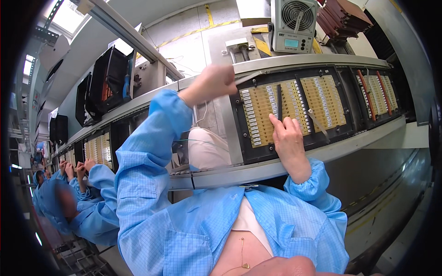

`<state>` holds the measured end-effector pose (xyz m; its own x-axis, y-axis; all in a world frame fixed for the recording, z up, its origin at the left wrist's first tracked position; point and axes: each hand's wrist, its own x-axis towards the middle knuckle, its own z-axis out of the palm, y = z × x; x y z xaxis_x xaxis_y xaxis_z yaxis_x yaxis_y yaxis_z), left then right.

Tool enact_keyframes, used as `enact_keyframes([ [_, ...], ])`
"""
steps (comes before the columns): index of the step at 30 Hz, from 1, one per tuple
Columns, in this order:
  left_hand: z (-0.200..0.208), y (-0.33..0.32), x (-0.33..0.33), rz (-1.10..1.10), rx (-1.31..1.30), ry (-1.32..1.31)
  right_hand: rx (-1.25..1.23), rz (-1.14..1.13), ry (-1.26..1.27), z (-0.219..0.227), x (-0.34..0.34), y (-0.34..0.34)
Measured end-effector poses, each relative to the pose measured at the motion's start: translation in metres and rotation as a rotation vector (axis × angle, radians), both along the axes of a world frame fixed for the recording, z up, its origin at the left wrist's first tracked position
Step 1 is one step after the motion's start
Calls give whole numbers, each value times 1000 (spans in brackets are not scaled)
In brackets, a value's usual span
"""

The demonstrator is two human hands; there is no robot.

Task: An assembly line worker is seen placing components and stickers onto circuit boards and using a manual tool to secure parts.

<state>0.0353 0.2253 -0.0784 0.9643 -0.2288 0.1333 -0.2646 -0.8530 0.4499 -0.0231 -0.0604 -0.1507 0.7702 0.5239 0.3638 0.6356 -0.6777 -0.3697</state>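
My left hand (212, 83) is raised in a loose fist at the far left corner of a black-framed panel (237, 112), slightly blurred. A thin pale strip (251, 77) runs from beside its fingers along the panel's far edge; whether the hand holds it, I cannot tell. On the panel, my right hand (290, 140) has its fingers bent around the near end of a slim black bar (279, 99). Tan boards (258, 115) with rows of small pale parts fill the frame. A second black bar (302, 99) and a translucent strip (318, 125) lie farther right.
The panel rests between metal rails (221, 177). Another panel (375, 94) with red bars sits to the right. Beyond the line stands a white fan unit (294, 25), beside stacked reddish-brown trays (343, 20). Black bins (108, 80) are at left, where co-workers in blue (87, 202) sit.
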Motion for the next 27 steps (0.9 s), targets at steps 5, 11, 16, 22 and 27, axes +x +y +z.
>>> enact_keyframes([
  [5, -6, 8, 7, -80, -6, 22, 17, 13, 13, 3, 3, -1],
  [11, -17, 13, 14, 63, 78, 29, -2, -5, -8, -5, 4, -3],
  [16, -14, 12, 7, 62, 86, 86, 20, 6, 6, -4, 4, -3],
  [22, -28, 11, -10, 130, -118, 20, 120, 62, 17, 13, 8, -7],
  [27, -31, 10, -41, 202, -316, -149, 160, 107, -65, 29, 2, 20],
])
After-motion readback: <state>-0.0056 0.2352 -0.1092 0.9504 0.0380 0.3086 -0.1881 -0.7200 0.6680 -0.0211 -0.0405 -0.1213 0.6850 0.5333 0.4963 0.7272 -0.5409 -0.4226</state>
